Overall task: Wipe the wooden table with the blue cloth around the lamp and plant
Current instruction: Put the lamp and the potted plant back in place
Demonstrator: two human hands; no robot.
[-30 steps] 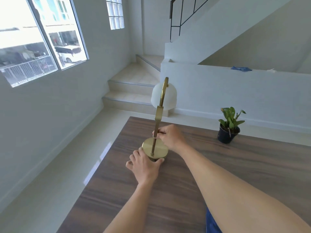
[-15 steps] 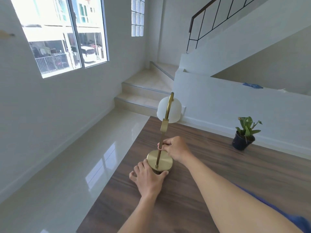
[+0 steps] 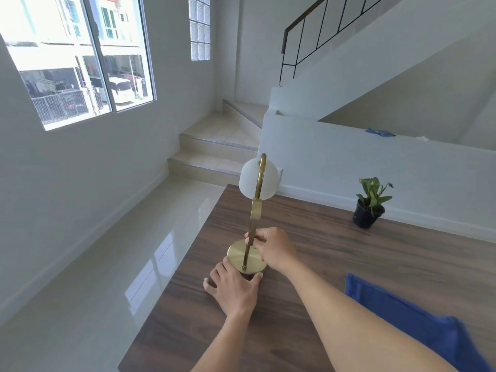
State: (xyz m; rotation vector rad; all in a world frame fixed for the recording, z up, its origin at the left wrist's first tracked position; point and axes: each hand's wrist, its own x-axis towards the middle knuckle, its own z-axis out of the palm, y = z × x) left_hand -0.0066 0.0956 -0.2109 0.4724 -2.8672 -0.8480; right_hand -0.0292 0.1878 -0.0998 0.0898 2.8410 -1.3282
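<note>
— Where is the lamp?
— Upright on the table, near its left edge. The right hand pinches the brass stem low down; the left hand lies on the wood with thumb and fingers curled round the near side of the round base.
— And the cloth?
— Flat toward the near right corner, well apart from both hands, partly hidden by the right forearm.
— What else is there?
— The plant in a dark pot by the far edge, well right of the lamp. Beyond are stairs and a low white wall.
</note>
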